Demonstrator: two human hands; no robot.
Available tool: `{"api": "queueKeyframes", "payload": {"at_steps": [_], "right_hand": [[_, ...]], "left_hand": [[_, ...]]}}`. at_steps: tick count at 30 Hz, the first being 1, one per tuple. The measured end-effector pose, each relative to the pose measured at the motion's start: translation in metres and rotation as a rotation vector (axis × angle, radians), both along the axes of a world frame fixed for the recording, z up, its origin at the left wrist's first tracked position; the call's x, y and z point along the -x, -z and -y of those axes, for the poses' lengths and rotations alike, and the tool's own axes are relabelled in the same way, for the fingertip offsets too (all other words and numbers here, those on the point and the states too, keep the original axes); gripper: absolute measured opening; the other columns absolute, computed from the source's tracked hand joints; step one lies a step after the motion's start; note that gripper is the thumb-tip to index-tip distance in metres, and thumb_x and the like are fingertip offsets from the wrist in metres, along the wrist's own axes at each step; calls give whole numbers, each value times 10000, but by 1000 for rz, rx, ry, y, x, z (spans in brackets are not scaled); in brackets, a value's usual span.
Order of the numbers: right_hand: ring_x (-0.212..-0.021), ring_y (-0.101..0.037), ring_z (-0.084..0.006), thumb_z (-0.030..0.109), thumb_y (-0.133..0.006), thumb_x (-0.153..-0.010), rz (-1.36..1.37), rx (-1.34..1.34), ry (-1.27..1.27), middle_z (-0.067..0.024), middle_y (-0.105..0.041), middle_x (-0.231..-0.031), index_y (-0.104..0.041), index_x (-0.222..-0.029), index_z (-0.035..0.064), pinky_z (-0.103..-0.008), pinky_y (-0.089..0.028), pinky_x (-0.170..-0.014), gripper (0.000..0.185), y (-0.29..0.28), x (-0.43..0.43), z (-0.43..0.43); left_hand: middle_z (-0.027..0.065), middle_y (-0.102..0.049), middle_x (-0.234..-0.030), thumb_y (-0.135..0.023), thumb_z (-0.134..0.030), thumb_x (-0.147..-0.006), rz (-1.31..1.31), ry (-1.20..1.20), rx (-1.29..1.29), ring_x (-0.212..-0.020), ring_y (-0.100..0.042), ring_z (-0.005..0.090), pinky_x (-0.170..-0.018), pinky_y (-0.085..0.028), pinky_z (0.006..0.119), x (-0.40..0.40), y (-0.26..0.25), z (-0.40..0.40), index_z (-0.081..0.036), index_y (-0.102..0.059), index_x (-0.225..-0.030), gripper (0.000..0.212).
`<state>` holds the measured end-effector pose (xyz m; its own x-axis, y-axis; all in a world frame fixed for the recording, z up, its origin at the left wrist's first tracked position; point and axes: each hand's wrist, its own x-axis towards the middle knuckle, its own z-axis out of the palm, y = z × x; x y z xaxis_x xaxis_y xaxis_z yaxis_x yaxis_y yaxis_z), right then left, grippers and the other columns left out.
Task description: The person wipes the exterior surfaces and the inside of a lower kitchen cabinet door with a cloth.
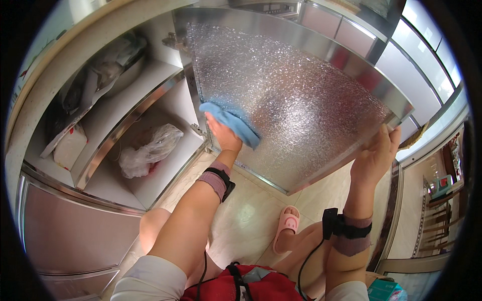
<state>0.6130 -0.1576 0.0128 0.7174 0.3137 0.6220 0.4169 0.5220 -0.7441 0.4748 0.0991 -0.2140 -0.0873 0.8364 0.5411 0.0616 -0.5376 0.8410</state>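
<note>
A blue cloth [235, 122] lies under my left hand [223, 134], pressed to the inner face of a swung-out cabinet door [301, 94]. This face is silvery and textured, set in a metal frame. The cloth is near the hinge side, low on the panel. My right hand [376, 150] grips the door's outer corner, the thumb and fingers around the metal edge. To the left stands the white cabinet [165, 90] that the door hangs from. Part of the left palm is hidden behind the cloth.
Inside the cabinet, a clear plastic bag [150, 150] lies on the bottom and several bagged things [109, 71] sit on the shelf. A closed door [79, 225] is at lower left. My foot in a pink slipper [288, 225] rests on the tiled floor [244, 210].
</note>
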Motion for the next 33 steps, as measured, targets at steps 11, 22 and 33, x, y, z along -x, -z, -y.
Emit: {"api": "queueKeyframes", "payload": {"at_steps": [11, 22, 33], "right_hand": [[-713, -413, 1, 70, -461, -971, 18, -54, -21, -13, -588, -1045, -477, -1247, 4, -147, -290, -567, 285, -10, 13, -14], [-807, -485, -83, 25, -423, -975, 8, 34, 82, -18, -492, -979, -505, -1064, -13, -189, -405, -696, 127, -1, 13, 1], [-849, -503, -79, 40, -482, -962, 30, 2, 48, -20, -515, -941, -464, -1068, 16, -202, -413, -742, 110, 8, -10, -3]], "left_hand": [[198, -75, -1564, -478, -204, -972, 413, 73, 406, -1424, -187, 349, -1178, -126, 391, -46, 95, 31, 5, 177, -1475, 851], [274, 32, -1567, -416, -264, -978, 32, -7, -436, -1459, -3, 408, -1183, -12, 460, -17, -105, -8, 79, -14, -1482, 730], [163, -109, -1589, -281, -435, -1032, 66, -82, 324, -1461, -131, 276, -1183, -101, 348, -21, 160, -29, -34, -44, -1524, 678]]}}
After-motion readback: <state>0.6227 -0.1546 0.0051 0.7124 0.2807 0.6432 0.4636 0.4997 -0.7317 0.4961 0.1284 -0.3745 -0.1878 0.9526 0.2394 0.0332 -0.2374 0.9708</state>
